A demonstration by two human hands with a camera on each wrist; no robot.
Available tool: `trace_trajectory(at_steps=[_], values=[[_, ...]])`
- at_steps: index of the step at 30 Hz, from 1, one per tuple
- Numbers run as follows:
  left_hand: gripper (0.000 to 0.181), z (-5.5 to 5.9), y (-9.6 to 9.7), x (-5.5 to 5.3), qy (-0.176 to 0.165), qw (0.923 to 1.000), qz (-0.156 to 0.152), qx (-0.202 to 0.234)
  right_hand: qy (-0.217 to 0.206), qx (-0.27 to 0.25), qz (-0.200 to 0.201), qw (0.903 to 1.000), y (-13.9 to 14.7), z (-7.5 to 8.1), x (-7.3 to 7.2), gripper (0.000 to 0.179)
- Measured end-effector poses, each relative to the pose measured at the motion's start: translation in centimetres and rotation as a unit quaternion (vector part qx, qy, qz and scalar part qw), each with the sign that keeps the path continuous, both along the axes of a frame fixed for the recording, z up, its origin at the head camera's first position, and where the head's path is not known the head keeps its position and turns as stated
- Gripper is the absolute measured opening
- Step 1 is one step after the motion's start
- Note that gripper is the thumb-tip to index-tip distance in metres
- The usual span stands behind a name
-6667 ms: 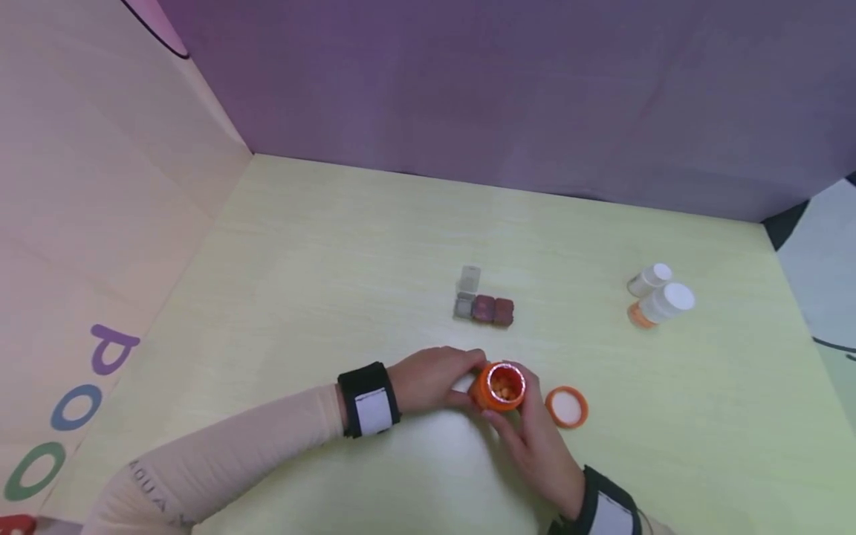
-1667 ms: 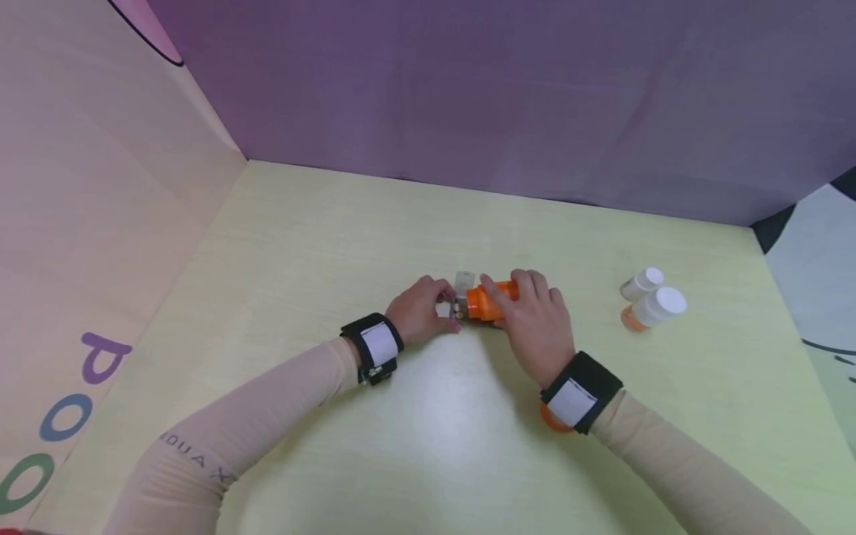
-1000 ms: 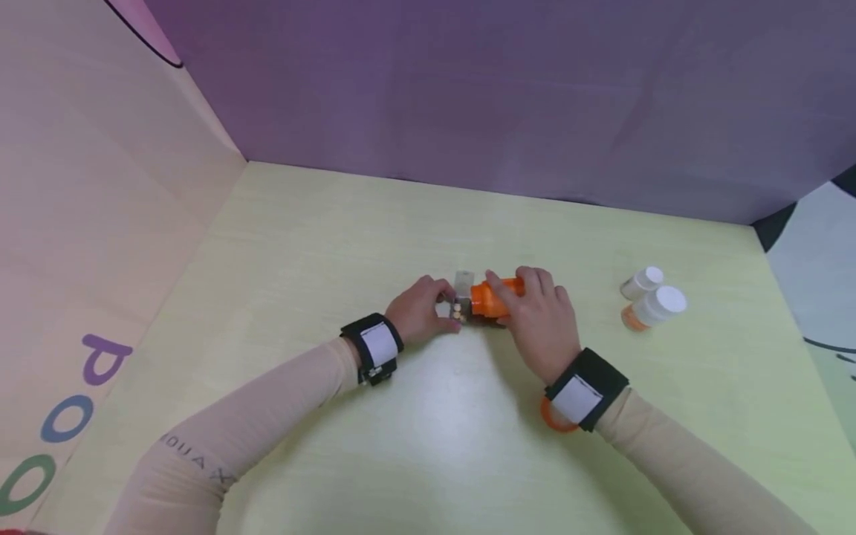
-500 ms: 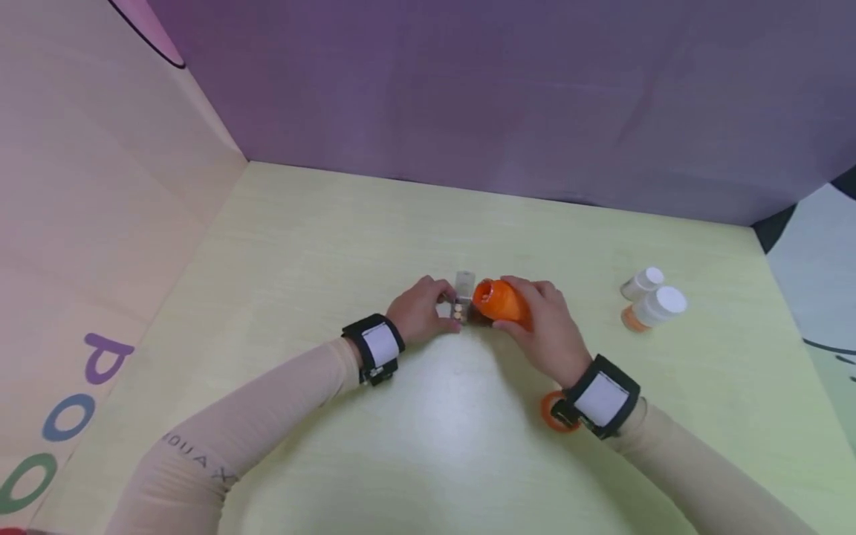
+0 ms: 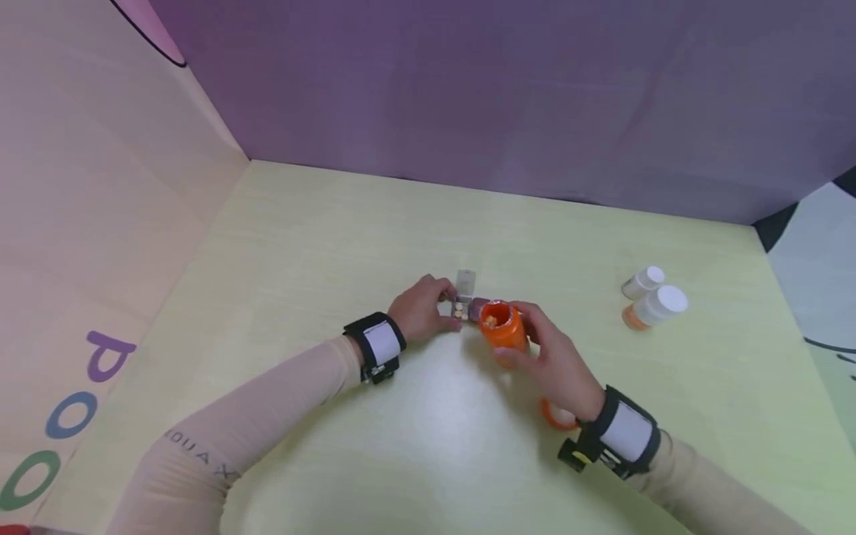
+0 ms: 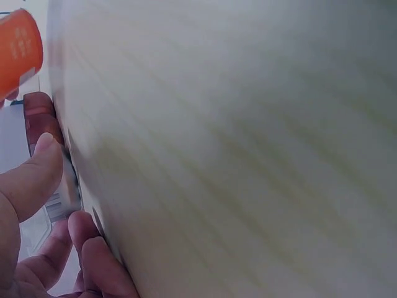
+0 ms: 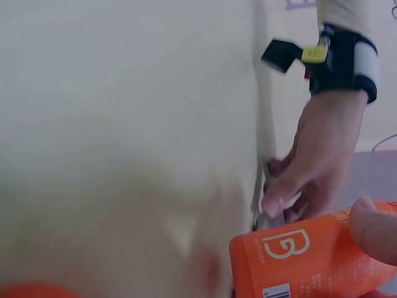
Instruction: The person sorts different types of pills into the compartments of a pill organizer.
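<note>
A small pill organizer lies mid-table, with its leftmost compartment open, the clear lid folded back and several pale tablets inside. My left hand pinches that end between thumb and fingers; the left wrist view shows the thumb along the near side of the box. My right hand grips an orange pill bottle, uncapped and nearly upright, its mouth facing up and tablets visible within. From above, the bottle overlaps the dark red compartments. Its printed side fills the lower right wrist view.
An orange-rimmed cap lies on the table, partly hidden below my right wrist. Two white-capped bottles stand farther right, a small white one and a larger one with an orange base. A purple wall bounds the table's back.
The bottle, tipped over the open compartment before, has turned upright and come right and nearer me. That compartment, bare several seconds ago, holds tablets. My left hand has kept its place this last second.
</note>
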State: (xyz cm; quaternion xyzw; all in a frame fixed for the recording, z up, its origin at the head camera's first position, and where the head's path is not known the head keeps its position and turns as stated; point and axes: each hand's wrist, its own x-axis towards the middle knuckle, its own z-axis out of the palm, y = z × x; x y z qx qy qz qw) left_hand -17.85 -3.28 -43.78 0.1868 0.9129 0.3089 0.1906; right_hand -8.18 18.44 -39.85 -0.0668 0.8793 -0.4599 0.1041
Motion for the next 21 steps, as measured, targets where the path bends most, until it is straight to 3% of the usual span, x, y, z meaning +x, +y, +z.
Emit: trace_trajectory(at_steps=[9,14,21], values=[[0.050,0.1,-0.2,0.1,0.003,1.0000,0.006,-0.002,0.031,-0.057,0.060,0.9961,-1.4,-0.5,2.7,0.063],[0.050,0.1,-0.2,0.2,0.002,1.0000,0.002,-0.002,0.001,-0.058,0.062,0.9963,-2.2,-0.6,3.8,0.065],[0.050,0.1,-0.3,0.3,0.001,0.9999,0.009,-0.007,0.011,-0.068,0.075,0.9948,-2.7,-1.0,4.5,0.065]])
